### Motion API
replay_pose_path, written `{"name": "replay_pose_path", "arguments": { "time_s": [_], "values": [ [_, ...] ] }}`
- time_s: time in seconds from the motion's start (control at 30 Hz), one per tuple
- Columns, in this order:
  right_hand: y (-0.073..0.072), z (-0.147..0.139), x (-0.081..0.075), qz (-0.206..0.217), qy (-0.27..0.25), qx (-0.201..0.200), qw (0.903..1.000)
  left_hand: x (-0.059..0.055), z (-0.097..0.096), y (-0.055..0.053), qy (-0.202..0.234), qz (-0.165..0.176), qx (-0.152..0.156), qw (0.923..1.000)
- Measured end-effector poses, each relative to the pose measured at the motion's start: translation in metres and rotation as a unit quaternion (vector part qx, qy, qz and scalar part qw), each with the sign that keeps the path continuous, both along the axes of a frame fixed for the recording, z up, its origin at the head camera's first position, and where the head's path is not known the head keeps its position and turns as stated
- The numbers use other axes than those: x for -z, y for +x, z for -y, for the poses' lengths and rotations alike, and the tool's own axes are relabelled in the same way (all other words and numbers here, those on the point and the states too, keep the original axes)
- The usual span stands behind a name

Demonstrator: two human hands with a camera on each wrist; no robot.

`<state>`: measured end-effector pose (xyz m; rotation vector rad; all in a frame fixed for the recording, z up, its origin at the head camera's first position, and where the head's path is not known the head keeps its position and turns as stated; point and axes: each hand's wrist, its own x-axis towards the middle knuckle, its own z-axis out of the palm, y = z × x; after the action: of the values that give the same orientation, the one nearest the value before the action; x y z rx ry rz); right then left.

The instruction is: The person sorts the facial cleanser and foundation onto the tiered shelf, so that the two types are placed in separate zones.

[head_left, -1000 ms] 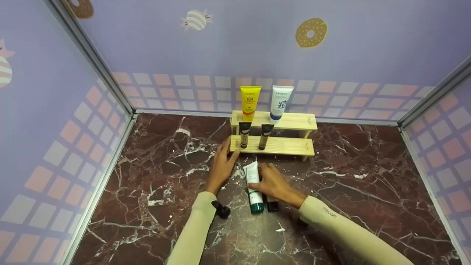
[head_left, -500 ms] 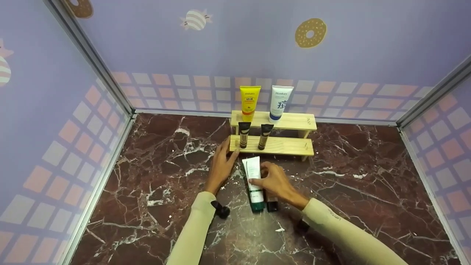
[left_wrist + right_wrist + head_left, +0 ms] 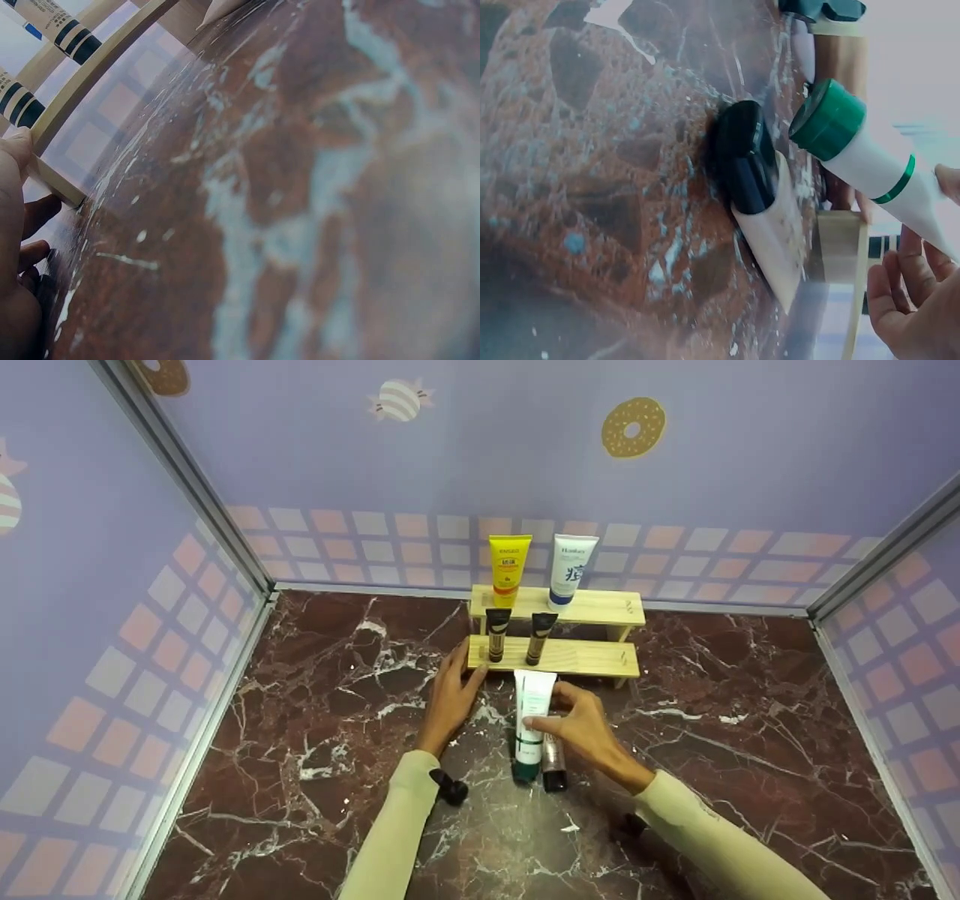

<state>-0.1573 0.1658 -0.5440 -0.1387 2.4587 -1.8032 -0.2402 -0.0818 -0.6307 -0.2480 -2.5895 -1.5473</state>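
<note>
My right hand pinches a white squeeze tube with a green cap, thumb in front and fingers behind. In the right wrist view this tube tilts, its cap above the tabletop. Beside it a brownish tube with a black cap lies on the table, partly covered by the right hand in the head view. My left hand grips the left end of a two-step wooden stand, thumb at the front edge of the lower step. The left wrist view shows the thumb on the wood and the fingers curled below.
Two small dark tubes, one on the left and one on the right, stand on the lower step. A yellow tube and a white-and-blue tube stand on the upper step. Patterned walls enclose the marbled tabletop.
The right hand has lifted the green-capped tube and carried it a little right and toward the stand, uncovering more of the black-capped tube. The left hand stays put.
</note>
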Motion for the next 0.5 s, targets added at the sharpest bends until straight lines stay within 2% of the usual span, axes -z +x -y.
{"name": "replay_pose_path", "arguments": {
  "time_s": [0.23,0.5],
  "values": [
    [0.002,-0.015,-0.008,-0.022,0.007,0.012,0.9997,0.001,-0.001,-0.002,0.002,-0.016,-0.007,0.9998],
    [0.003,-0.036,-0.014,-0.006,-0.039,0.024,0.9989,0.001,-0.001,-0.003,-0.007,-0.022,-0.01,0.9997]
  ]
}}
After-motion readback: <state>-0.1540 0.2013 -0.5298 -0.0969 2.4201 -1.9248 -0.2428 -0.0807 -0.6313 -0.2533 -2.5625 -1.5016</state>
